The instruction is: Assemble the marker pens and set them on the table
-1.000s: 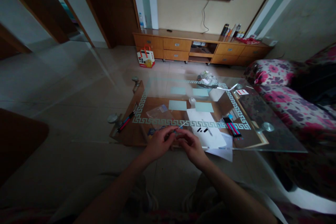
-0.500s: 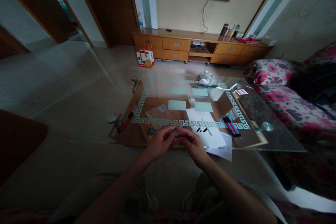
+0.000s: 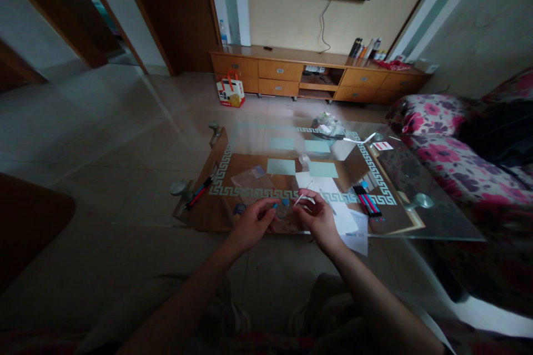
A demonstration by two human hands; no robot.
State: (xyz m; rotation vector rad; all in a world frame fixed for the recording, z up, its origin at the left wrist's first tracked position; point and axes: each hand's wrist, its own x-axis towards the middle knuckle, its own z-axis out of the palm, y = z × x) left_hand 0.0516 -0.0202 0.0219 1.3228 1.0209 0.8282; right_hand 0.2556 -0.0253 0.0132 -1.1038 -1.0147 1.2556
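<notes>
My left hand [image 3: 252, 226] pinches a small blue piece [image 3: 285, 201] between thumb and fingertips, just above the near edge of the glass tabletop [image 3: 437, 216]. My right hand [image 3: 318, 216] sits close beside it, fingers closed on a thin white stick [image 3: 302, 193] that tilts up and away from me; what the stick is I cannot tell. Under the right hand lie white paper sheets [image 3: 347, 224], one corner hanging over the tabletop's edge. A row of coloured pens [image 3: 368, 201] lies to the right of the sheets, and two more pens [image 3: 199, 193] lie well apart on the left side.
</notes>
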